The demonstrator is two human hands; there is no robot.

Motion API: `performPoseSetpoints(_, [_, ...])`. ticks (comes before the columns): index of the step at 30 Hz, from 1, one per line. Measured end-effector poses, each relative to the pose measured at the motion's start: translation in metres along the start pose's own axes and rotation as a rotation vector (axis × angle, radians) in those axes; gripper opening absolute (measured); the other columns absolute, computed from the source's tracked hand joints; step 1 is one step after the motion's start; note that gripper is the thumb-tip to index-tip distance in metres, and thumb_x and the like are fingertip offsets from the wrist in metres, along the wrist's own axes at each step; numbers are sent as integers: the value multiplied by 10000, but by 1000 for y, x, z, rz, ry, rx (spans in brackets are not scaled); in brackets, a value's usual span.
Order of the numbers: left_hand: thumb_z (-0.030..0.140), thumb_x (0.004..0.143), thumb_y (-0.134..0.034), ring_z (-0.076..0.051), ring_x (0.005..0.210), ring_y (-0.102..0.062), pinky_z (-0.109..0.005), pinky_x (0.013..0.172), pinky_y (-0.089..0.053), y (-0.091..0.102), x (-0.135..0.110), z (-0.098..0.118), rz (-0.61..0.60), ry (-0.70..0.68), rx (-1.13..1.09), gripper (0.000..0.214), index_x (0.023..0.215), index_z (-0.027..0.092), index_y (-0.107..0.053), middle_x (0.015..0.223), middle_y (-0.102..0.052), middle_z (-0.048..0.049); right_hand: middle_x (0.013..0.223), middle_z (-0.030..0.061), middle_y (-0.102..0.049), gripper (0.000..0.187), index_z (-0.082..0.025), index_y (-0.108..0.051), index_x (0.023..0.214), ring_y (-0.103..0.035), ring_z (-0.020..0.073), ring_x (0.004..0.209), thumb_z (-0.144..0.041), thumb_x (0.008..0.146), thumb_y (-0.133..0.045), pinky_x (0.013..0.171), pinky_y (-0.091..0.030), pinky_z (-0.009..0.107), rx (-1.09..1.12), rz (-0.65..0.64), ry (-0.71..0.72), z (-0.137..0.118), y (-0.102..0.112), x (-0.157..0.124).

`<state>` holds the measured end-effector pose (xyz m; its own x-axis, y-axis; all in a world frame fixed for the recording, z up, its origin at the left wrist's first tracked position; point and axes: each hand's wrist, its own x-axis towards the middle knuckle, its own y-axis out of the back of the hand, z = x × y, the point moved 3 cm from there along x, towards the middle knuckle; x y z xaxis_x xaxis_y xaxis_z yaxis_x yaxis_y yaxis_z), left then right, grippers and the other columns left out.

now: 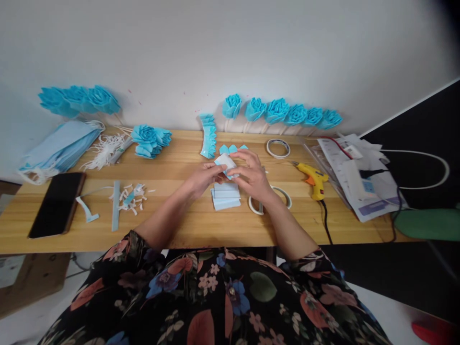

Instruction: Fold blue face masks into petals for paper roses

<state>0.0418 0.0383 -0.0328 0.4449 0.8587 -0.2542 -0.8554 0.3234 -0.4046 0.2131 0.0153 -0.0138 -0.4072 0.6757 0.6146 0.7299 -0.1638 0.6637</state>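
Note:
Both hands meet over the middle of the wooden table [201,230]. My left hand [201,178] and my right hand [252,175] pinch a small light blue folded piece [225,164] between their fingertips. Just below it lies a small stack of light blue cut pieces [225,196]. Behind the hands sit a few small folded blue petals [232,148] and a curved row of folded blue pieces [209,136]. A tape ring [283,194] lies partly under my right wrist.
Blue fabric roses [283,112] line the wall, more at far left [77,99] and on the table [150,140]. A pile of face masks [59,148], a dark phone [57,203], scraps [131,196], a second tape roll [278,148], a yellow glue gun [313,179] and papers [359,179] surround the hands.

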Motion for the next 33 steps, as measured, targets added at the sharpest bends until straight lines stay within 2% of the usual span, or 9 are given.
performPoseSetpoints(3, [325,735,-792,-126,658,-624,-267,645,-450,0,-1,0,-8,-28,60,212,762,125,-723,721,-719,-48,1322,40,-619,77,-291,-742,890,-487,297,1329,-302,897,-665,1129,-380,543,24,7,-20,-1,1,1])
performPoseSetpoints(10, [393,711,-794,-121,626,-576,-275,659,-465,2,-1,2,90,-156,246,254,713,148,-725,670,-698,-18,1335,69,-626,110,-276,-749,912,-521,270,1313,-322,913,-649,1039,-474,489,157,48,-150,-4,1,1])
performPoseSetpoints(16, [370,742,-759,-128,644,-593,-276,668,-481,1,-2,4,114,-206,283,215,730,157,-728,692,-714,-23,1220,80,-685,86,-241,-710,857,-649,235,1156,-316,888,-683,1053,-465,466,270,123,-305,-1,-1,0])
performPoseSetpoints(20, [334,752,-746,-129,643,-594,-278,666,-477,1,-1,2,94,-192,318,182,705,160,-723,701,-721,-30,1180,77,-701,150,-230,-677,825,-656,236,1141,-371,872,-694,1025,-496,448,336,125,-396,2,-5,-2])
performPoseSetpoints(23, [342,756,-738,-136,657,-603,-283,677,-482,0,-1,2,58,-192,314,186,713,162,-729,701,-723,-32,1211,87,-694,222,-234,-653,921,-653,240,1163,-429,842,-723,952,-550,412,515,129,-511,6,-10,-5])
performPoseSetpoints(27, [375,757,-738,-143,653,-602,-289,674,-478,-1,-1,3,23,-193,351,216,721,162,-734,703,-727,-37,1202,80,-711,534,-269,-568,1225,-678,231,1124,-502,787,-764,928,-574,388,788,53,-643,9,-18,-6])
performPoseSetpoints(29, [381,764,-735,-147,661,-609,-293,679,-475,-1,-1,4,18,-191,363,220,743,162,-739,711,-729,-39,1107,60,-730,617,-270,-539,1302,-701,213,1013,-521,784,-762,898,-575,374,810,24,-667,10,-17,-6])
performPoseSetpoints(33, [370,771,-731,-150,667,-616,-296,678,-472,-1,-1,3,34,-163,351,216,767,155,-740,743,-745,-50,888,6,-694,620,-255,-574,1303,-662,171,831,-530,780,-759,837,-555,343,728,71,-655,10,-12,-5])
